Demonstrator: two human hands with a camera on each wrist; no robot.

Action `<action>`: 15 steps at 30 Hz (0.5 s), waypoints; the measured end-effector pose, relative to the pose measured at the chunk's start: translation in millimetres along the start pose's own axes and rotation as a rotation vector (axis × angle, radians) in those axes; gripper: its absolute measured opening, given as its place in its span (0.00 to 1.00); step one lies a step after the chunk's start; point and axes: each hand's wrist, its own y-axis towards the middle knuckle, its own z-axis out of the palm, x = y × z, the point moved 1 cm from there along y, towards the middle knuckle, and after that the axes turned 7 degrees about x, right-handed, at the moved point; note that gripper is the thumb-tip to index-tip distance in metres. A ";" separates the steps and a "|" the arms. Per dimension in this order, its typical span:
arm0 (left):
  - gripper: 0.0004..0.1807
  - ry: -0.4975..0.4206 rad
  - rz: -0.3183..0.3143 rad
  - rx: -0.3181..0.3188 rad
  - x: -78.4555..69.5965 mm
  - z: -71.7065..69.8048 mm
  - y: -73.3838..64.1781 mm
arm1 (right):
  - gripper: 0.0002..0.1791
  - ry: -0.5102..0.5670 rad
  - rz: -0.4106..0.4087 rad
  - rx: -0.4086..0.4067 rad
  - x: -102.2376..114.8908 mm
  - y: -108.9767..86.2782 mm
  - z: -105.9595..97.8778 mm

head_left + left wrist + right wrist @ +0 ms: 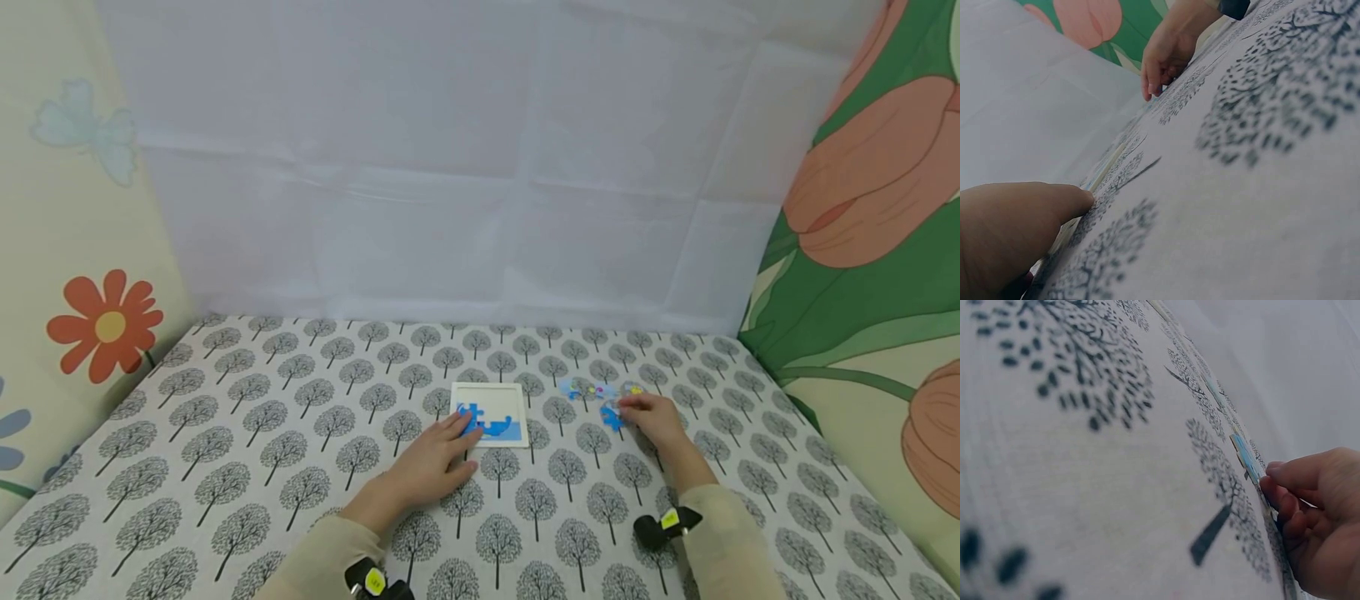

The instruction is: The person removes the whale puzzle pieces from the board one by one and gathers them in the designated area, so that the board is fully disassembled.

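In the head view, a square puzzle tray (pixel 489 387) with a white rim lies mid-table, with blue jigsaw pieces (pixel 497 428) fitted in its lower part. My left hand (pixel 435 458) rests at the tray's lower left, its extended fingers touching the pieces and rim and covering that corner. To the right of the tray, my right hand (pixel 658 423) pinches a blue jigsaw piece (pixel 611 417) by its edge, low at the cloth. The right wrist view shows this piece (pixel 1245 455) at the thumb and index fingertips, the other fingers curled.
More loose jigsaw pieces (pixel 585 389), pale blue with coloured spots, lie beyond the right hand. A piece with yellow (pixel 635 389) is just past its fingers. The tree-print cloth (pixel 300 450) covers the table. A white sheet (pixel 450 167) hangs behind, with patterned panels at both sides.
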 end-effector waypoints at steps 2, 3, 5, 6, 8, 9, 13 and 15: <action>0.26 -0.001 0.000 -0.001 0.3 0.3 0.1 | 0.11 0.012 0.003 0.002 0.3 -0.5 -0.5; 0.26 -0.004 0.000 -0.001 0.4 0.4 0.2 | 0.11 0.021 0.007 0.006 0.2 -0.7 -0.8; 0.26 -0.004 0.000 0.000 1.0 0.8 0.3 | 0.12 0.037 0.022 0.013 0.4 -0.9 -1.4; 0.26 -0.004 -0.001 0.000 1.2 1.0 0.4 | 0.12 0.044 0.030 0.013 0.8 -0.9 -1.7; 0.26 -0.005 0.000 -0.004 1.7 1.4 0.5 | 0.13 0.047 0.056 0.014 1.0 -0.2 -2.2; 0.26 -0.005 0.000 -0.006 1.7 1.3 0.5 | 0.13 0.050 0.069 0.011 1.4 0.1 -2.3; 0.26 -0.011 0.003 -0.013 1.5 1.1 0.5 | 0.14 0.058 0.088 0.002 3.7 0.4 -3.2; 0.26 -0.015 0.002 -0.012 1.4 0.9 0.4 | 0.15 0.071 0.081 0.001 5.1 -0.2 -3.6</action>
